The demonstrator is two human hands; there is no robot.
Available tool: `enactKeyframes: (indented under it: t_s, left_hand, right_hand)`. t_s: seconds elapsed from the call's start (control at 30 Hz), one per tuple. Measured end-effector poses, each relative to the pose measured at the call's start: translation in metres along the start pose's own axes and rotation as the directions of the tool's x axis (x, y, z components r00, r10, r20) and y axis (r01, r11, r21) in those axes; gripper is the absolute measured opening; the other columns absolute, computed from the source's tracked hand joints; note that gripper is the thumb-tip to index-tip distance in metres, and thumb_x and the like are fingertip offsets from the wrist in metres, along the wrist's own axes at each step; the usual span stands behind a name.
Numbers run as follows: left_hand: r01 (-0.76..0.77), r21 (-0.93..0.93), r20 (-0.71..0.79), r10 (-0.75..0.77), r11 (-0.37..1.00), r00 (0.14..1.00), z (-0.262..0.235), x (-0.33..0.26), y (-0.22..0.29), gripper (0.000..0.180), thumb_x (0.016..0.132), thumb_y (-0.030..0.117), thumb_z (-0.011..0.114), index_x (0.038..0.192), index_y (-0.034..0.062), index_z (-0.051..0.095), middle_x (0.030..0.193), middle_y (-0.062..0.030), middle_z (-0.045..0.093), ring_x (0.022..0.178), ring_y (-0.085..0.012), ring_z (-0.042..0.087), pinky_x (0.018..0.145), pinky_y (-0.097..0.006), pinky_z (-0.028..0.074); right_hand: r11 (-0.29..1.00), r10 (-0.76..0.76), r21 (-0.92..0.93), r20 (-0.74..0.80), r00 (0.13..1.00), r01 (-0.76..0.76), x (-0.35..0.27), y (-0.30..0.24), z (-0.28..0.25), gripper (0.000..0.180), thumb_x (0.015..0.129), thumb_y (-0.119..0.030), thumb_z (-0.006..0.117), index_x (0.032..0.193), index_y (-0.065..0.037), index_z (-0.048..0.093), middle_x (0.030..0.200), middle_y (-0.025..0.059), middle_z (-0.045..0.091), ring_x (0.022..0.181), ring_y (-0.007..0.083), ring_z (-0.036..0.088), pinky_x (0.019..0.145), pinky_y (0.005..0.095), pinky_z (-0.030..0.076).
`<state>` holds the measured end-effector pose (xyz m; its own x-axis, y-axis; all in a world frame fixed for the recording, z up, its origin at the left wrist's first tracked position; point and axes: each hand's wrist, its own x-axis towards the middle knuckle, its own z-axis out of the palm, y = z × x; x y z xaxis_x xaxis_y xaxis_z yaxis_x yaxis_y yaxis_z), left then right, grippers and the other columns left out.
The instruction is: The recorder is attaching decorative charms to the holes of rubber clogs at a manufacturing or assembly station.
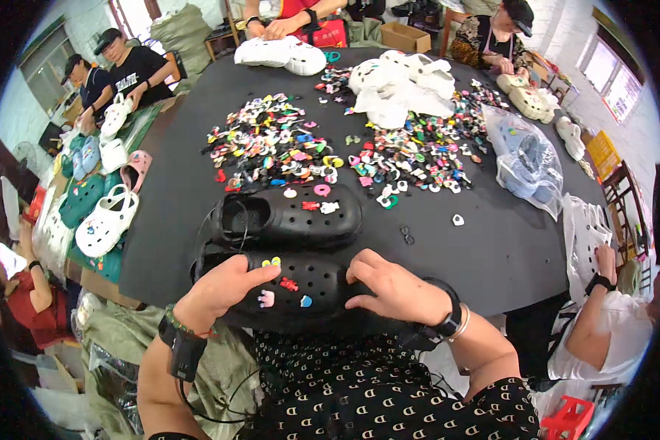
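A black clog [319, 277] with holes in its upper lies at the table's near edge, its toe to the right. Several charms sit in it: a yellow one, a red figure [289, 284], a pink crown shape [266, 298] and a small blue-and-white one [306, 301]. My left hand [224, 290] grips its heel end, thumb stretched over the upper; the other fingers are mostly hidden. Around the toe curve the thumb and fingers of my right hand [396, 287]. Just beyond lies the matching clog [345, 220], with pink, red and white charms on it.
Two heaps of loose colourful charms [268, 139] [418, 150] spread across the dark table [484, 257]. White clogs in plastic [403, 84] lie on the right heap. A bagged blue pair [528, 158] is farther right. Other people work around the table; more clogs [108, 220] crowd the left side.
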<state>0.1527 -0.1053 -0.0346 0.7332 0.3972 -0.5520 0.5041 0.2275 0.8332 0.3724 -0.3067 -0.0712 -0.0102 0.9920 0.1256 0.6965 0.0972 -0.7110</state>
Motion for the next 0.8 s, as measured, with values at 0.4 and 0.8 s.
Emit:
enactKeyframes:
  t_s: [0.4, 0.8]
  left_hand:
    - [-0.111, -0.016, -0.048, 0.11, 0.994, 0.993, 0.002, 0.005, -0.012, 0.03, 0.094, 0.024, 0.065, 0.106, -0.0023, 0.069, 0.097, -0.0017, 0.07, 0.084, -0.0083, 0.061, 0.075, -0.026, 0.049]
    - [-0.089, 0.134, -0.125, 0.106, 0.987, 0.986, 0.009, -0.008, 0.002, 0.034, 0.091, 0.032, 0.069, 0.083, -0.0002, 0.067, 0.076, 0.0032, 0.06, 0.067, -0.0056, 0.049, 0.059, -0.026, 0.041]
  right_hand:
    - [0.928, 0.275, -0.183, -0.247, 0.929, -0.323, 0.057, 0.115, -0.071, 0.041, 0.069, -0.024, 0.086, 0.09, -0.001, 0.058, 0.081, 0.0162, 0.066, 0.079, 0.033, 0.066, 0.069, 0.0403, 0.051]
    - [0.905, 0.231, -0.308, -0.219, 0.948, -0.292, 0.061, 0.129, -0.066, 0.017, 0.078, -0.016, 0.074, 0.086, -0.001, 0.07, 0.079, 0.0182, 0.069, 0.078, 0.0346, 0.067, 0.072, 0.042, 0.053]
